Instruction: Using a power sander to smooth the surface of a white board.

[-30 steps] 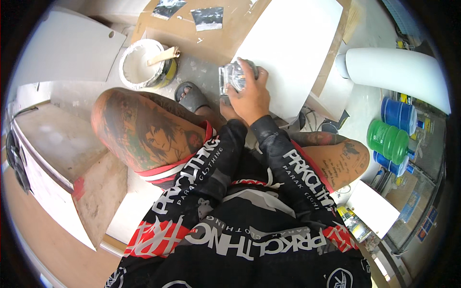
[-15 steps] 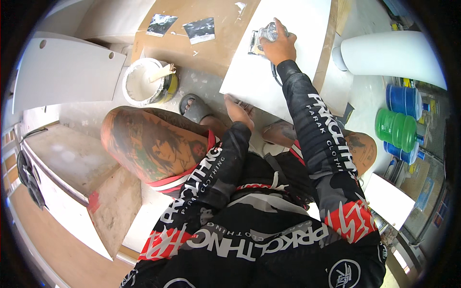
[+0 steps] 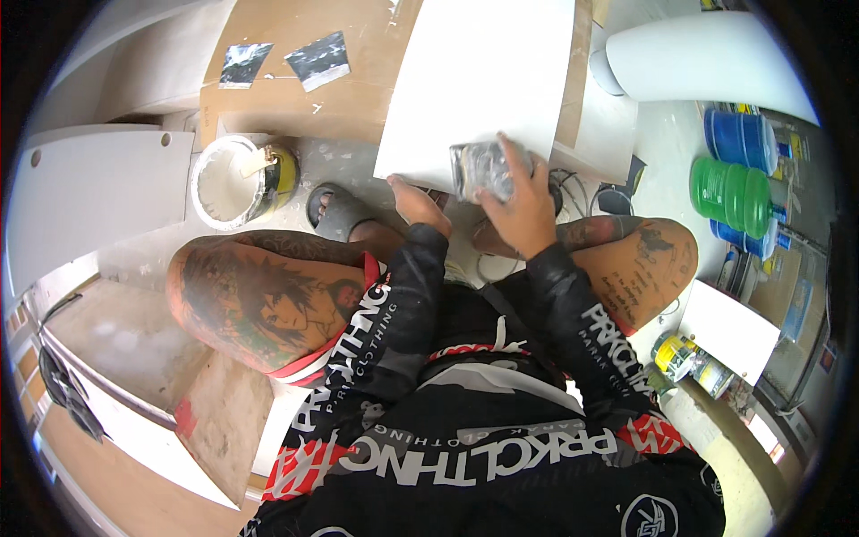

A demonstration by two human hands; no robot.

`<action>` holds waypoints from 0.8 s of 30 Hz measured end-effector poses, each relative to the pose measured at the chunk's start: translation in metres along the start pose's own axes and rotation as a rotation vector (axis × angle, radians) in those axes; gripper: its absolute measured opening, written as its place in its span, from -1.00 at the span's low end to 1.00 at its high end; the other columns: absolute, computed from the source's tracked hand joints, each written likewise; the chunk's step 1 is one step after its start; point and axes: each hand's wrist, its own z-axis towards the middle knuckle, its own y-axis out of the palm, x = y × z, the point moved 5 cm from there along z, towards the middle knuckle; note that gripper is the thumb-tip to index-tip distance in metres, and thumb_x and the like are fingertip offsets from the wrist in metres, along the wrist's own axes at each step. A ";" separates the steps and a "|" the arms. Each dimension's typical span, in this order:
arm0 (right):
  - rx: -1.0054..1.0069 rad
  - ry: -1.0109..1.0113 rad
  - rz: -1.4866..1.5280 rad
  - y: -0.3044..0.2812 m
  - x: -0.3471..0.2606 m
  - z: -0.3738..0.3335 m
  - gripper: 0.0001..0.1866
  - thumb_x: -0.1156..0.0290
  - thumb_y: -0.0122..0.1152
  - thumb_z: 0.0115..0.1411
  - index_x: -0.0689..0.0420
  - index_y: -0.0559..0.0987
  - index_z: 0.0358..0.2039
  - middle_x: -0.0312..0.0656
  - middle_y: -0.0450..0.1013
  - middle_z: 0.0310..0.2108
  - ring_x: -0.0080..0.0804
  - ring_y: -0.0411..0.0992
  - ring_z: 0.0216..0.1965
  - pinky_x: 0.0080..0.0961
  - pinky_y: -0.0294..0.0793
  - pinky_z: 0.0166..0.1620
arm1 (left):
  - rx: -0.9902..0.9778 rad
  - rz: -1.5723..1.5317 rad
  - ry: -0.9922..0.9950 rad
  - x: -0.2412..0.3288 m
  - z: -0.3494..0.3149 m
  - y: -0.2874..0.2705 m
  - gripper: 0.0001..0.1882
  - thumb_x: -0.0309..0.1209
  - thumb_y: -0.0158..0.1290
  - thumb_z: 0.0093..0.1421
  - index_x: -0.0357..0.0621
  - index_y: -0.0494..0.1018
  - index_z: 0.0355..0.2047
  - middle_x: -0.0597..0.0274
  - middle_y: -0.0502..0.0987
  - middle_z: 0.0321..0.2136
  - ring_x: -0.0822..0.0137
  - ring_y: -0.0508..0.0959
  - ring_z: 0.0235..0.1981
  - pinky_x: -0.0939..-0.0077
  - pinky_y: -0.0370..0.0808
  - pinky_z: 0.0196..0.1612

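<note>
A white panel (image 3: 488, 72) lies on a brown board, its near edge toward me. My right hand (image 3: 526, 208) is closed over a palm sander (image 3: 474, 172), which is slightly blurred and sits at the panel's near edge. Its flat base is toward the panel; a dark cord trails near my right knee. At the panel's near left corner, my left hand (image 3: 419, 206) grips the edge, with some of its fingers hidden beneath.
Left of the panel stands a bucket (image 3: 224, 183) of white paste with a scraper in it. Two dark sandpaper pieces (image 3: 319, 61) lie on the brown board (image 3: 358, 98). Blue and green water jugs (image 3: 729, 192) stand at right. An open cabinet box (image 3: 143, 327) is at left.
My right hand has drawn the sander from farther up the panel back to its near edge. My left hand stays at the corner. The whole view has shifted a little.
</note>
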 end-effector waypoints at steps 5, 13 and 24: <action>0.109 0.134 0.136 -0.007 0.072 0.077 -0.08 0.28 0.44 0.06 -0.24 0.23 0.43 0.19 0.29 0.11 0.14 0.42 0.03 -0.16 0.45 0.16 | 0.029 0.097 -0.038 0.004 -0.012 0.007 -0.32 0.20 -0.27 0.40 -0.11 0.37 0.17 0.14 0.48 0.04 0.18 0.49 -0.04 0.17 0.44 0.00; 0.306 0.166 -0.084 -0.025 0.119 0.188 -0.08 0.15 0.40 0.07 -0.30 0.19 0.44 0.18 0.34 0.20 0.21 0.32 0.16 -0.12 0.38 0.22 | -0.059 0.101 -0.018 -0.003 -0.011 0.010 -0.31 0.18 -0.28 0.41 -0.12 0.31 0.24 0.12 0.42 0.12 0.15 0.46 0.04 0.14 0.41 0.07; 0.136 0.110 0.056 0.004 0.064 0.155 -0.14 0.11 0.33 0.09 -0.44 0.20 0.41 0.22 0.27 0.14 0.19 0.43 0.08 -0.11 0.45 0.19 | -0.046 0.164 -0.016 0.005 -0.015 0.007 -0.26 0.20 -0.27 0.41 -0.16 0.25 0.30 0.08 0.40 0.17 0.11 0.46 0.07 0.11 0.40 0.11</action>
